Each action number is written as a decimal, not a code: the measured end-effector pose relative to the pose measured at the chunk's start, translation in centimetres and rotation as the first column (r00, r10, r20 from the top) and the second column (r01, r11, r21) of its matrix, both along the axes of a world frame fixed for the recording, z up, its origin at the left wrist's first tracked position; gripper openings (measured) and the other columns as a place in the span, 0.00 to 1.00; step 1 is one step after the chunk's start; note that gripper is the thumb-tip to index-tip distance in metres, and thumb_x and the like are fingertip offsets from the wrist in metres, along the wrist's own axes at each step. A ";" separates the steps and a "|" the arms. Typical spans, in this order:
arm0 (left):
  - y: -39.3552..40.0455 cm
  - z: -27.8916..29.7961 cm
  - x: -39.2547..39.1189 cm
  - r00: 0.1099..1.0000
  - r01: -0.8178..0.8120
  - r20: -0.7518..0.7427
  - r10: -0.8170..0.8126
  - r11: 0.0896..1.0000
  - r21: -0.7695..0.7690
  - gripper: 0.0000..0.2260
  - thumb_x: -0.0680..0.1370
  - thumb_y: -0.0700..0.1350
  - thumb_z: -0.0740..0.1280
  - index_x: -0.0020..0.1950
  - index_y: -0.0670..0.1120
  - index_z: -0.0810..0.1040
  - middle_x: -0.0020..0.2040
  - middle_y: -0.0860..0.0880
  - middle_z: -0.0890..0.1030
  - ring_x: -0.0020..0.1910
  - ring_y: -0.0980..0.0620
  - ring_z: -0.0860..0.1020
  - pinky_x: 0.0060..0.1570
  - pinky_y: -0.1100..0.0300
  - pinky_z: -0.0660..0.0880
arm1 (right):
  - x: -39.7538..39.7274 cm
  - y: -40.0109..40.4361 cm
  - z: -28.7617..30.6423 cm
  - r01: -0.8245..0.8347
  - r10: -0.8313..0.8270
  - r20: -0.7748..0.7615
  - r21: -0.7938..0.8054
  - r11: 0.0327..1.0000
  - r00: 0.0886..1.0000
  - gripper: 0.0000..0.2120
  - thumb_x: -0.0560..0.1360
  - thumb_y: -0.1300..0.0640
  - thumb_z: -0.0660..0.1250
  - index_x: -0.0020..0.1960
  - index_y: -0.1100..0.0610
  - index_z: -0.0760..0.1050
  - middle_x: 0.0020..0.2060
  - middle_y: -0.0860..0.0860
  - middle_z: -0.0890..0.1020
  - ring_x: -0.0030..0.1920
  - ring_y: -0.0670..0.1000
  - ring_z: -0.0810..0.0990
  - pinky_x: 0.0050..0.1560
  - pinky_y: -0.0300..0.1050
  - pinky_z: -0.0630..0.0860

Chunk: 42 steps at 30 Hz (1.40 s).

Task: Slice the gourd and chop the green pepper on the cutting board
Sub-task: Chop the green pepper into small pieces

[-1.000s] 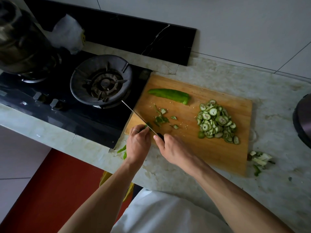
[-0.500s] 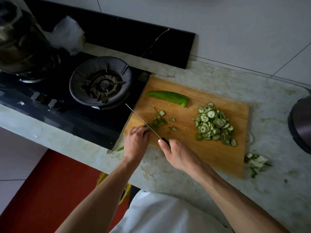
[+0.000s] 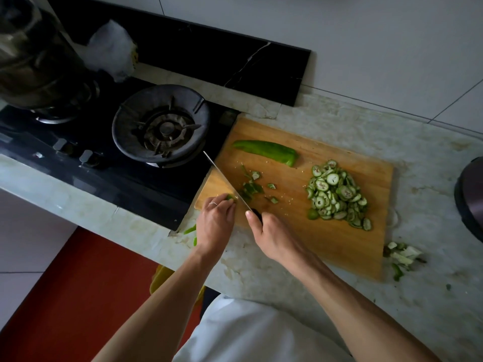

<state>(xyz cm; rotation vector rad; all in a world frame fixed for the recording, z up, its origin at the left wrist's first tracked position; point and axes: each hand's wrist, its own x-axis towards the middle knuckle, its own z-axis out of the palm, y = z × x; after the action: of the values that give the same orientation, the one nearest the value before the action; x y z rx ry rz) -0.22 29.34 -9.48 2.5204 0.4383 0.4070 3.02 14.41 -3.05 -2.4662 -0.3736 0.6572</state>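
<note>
A: Board position?
B: Wooden board [image 3: 308, 231] flat on marble counter [image 3: 431, 184], just right of black hob [image 3: 104, 163]. Near-left corner close to counter edge.

A: Gourd?
B: Sliced. Heap of round slices [image 3: 337, 194] on right half of board.

A: Pepper?
B: Two parts. Uncut half [image 3: 266, 150] lying at far side of board, well apart from hands. Small piece [image 3: 231, 197] at near-left corner, under left fingertips. Chopped bits [image 3: 252, 188] scattered just right of blade.

A: Left hand?
B: Left hand [image 3: 214, 223] with fingers curled down, pressing and holding small piece against board. Ring on one finger.

A: Right hand?
B: Right hand [image 3: 271, 237] wrapped round dark handle of knife [image 3: 226, 180], thumb along near side. Firm grip.

A: Blade attitude?
B: Thin, seen edge-on, running from handle toward far left; tip over board edge beside burner [image 3: 162, 126]. Blade just right of left fingertips, against small piece.

A: Other items?
B: Trimmings [image 3: 402, 254] on counter off near-right corner of board. Green scraps [image 3: 190, 231] on counter beside left wrist. Dark pot [image 3: 28, 58] at far left of hob. Round dark vessel [image 3: 470, 199] at right edge, partly out of view.
</note>
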 end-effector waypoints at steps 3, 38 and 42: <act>0.0 -0.2 -0.6 1.000 -0.017 -0.015 0.018 0.997 0.072 0.07 0.77 0.40 0.72 0.53 0.44 0.87 0.57 0.42 0.82 0.53 0.42 0.78 0.46 0.50 0.79 | 0.1 -1.2 0.2 0.017 -0.017 -0.022 0.005 1.000 1.000 0.24 0.82 0.37 0.51 0.42 0.54 0.71 0.35 0.54 0.79 0.39 0.59 0.80 0.34 0.47 0.69; 0.7 -0.3 -1.3 1.000 0.003 0.027 -0.005 0.997 0.080 0.07 0.76 0.38 0.73 0.53 0.44 0.87 0.52 0.47 0.86 0.48 0.44 0.81 0.41 0.52 0.82 | -0.9 -0.3 1.8 -0.147 0.150 0.033 -0.085 0.985 0.988 0.24 0.82 0.38 0.50 0.42 0.56 0.69 0.35 0.55 0.76 0.34 0.56 0.72 0.33 0.46 0.64; 0.6 -0.4 -1.3 1.000 0.017 0.020 -0.020 0.994 0.108 0.07 0.76 0.38 0.73 0.52 0.44 0.87 0.51 0.47 0.85 0.48 0.43 0.80 0.40 0.53 0.81 | -1.1 0.6 1.5 -0.135 0.140 0.039 -0.101 0.986 0.989 0.23 0.82 0.38 0.50 0.43 0.56 0.68 0.32 0.51 0.71 0.33 0.55 0.70 0.33 0.45 0.63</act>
<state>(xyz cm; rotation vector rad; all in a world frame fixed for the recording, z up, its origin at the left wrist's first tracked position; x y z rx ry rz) -1.56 29.91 -9.83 2.6198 0.3941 0.4613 1.90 15.02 -1.57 -2.5699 -0.5456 0.6912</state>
